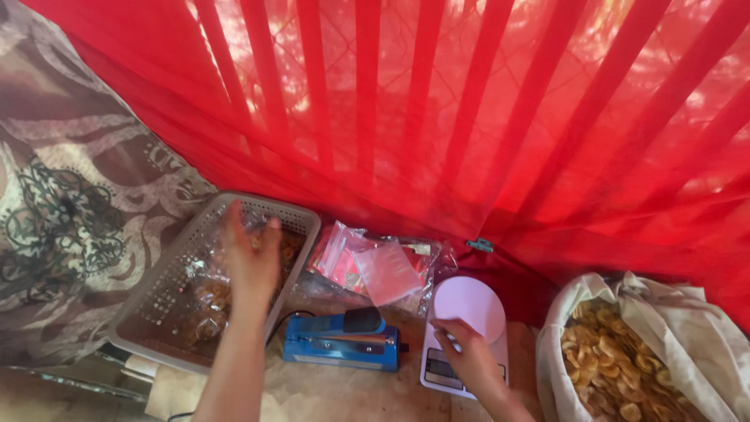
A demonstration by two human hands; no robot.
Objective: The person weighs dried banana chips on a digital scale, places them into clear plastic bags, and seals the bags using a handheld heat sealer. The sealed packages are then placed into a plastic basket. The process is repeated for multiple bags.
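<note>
Basket (156, 312), grey perforated plastic, sits tilted at left; left hand (251, 254) reaches over its rim, fingers loosely spread, holding nothing clear. Right hand (469, 355), curled, touches the smooth white scale (467, 312), beside the blue sealer (340, 342).

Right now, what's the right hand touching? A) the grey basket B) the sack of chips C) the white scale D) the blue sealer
C: the right hand rests on the white scale, fingers at the edge of its round plate; the left hand reaches over the grey basket.
</note>
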